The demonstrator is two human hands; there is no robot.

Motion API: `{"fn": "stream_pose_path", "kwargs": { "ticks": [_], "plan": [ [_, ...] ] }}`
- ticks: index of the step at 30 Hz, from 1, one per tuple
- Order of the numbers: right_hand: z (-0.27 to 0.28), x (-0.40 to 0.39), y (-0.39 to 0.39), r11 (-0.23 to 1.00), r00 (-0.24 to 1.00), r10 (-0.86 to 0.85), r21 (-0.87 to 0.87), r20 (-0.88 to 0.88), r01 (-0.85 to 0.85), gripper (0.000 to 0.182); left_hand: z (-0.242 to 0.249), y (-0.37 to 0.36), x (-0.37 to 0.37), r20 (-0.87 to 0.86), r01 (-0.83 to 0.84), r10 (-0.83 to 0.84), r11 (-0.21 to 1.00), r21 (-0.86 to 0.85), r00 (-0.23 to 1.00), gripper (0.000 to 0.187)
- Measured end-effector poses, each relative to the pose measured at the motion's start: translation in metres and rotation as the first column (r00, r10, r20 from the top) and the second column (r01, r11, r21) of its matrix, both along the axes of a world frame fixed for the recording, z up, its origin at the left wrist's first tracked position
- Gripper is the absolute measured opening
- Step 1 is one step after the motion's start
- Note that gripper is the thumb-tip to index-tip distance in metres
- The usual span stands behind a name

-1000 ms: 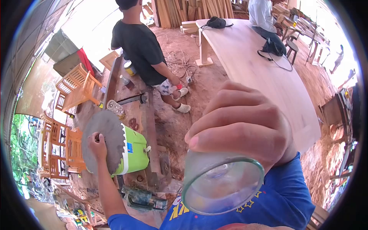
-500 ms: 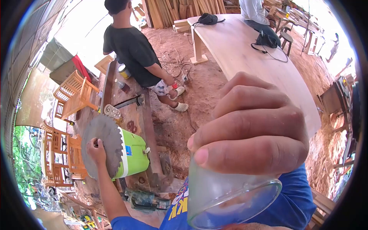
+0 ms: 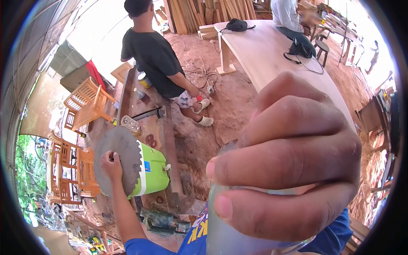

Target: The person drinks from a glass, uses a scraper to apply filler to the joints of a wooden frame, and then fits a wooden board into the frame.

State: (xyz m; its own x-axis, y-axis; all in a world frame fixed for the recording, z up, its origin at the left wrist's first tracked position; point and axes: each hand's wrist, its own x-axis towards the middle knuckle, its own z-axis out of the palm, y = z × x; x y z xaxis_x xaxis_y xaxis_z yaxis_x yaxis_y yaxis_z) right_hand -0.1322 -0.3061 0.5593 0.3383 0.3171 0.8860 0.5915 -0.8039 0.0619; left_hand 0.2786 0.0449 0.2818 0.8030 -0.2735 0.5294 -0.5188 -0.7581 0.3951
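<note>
Head view: right hand [image 3: 293,170], fingers wrapped tight round a clear drinking glass [image 3: 238,233] close to the lens. Left hand [image 3: 111,163] lies flat on a circular saw blade [image 3: 117,157], green cooler [image 3: 153,170] just beyond.

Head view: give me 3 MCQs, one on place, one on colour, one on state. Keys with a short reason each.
1. Where does the left hand rest?
A. on the saw blade
B. on the long wooden table
C. on a chair

2. What colour is the cooler under the blade?
A. red
B. lime green
C. black

3. What is the right hand doing?
A. hanging open
B. gripping a clear glass
C. holding a hammer

Keys: 1 A, fingers lie on the toothed disc. 2 B, body is bright green. 3 B, fingers wrap the glass.
</note>
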Motion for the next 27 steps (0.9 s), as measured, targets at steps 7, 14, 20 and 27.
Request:
{"fn": "stream_pose_path", "kwargs": {
  "ticks": [7, 14, 20, 27],
  "plan": [
    [0.009, 0.004, 0.006, 1.0, 0.999, 0.006, -0.028, 0.046, -0.004, 0.011, -0.003, 0.003, 0.005, 0.03, -0.019, 0.018, 0.999, 0.038, 0.999, 0.022],
    [0.022, 0.007, 0.012, 0.998, 0.996, 0.023, -0.058, 0.082, -0.019, 0.013, 0.005, -0.001, -0.004, -0.02, -0.032, 0.032, 0.999, 0.003, 0.999, 0.022],
    [0.033, 0.014, 0.017, 0.996, 0.995, 0.068, -0.056, 0.079, -0.063, 0.014, 0.001, -0.001, -0.002, 0.001, -0.045, 0.045, 0.999, -0.013, 0.999, 0.021],
    [0.026, 0.027, 0.013, 0.983, 0.987, 0.154, 0.11, -0.04, -0.149, 0.025, 0.004, -0.004, -0.007, 0.014, -0.056, 0.056, 0.998, 0.008, 0.998, 0.023]
  ]
}}
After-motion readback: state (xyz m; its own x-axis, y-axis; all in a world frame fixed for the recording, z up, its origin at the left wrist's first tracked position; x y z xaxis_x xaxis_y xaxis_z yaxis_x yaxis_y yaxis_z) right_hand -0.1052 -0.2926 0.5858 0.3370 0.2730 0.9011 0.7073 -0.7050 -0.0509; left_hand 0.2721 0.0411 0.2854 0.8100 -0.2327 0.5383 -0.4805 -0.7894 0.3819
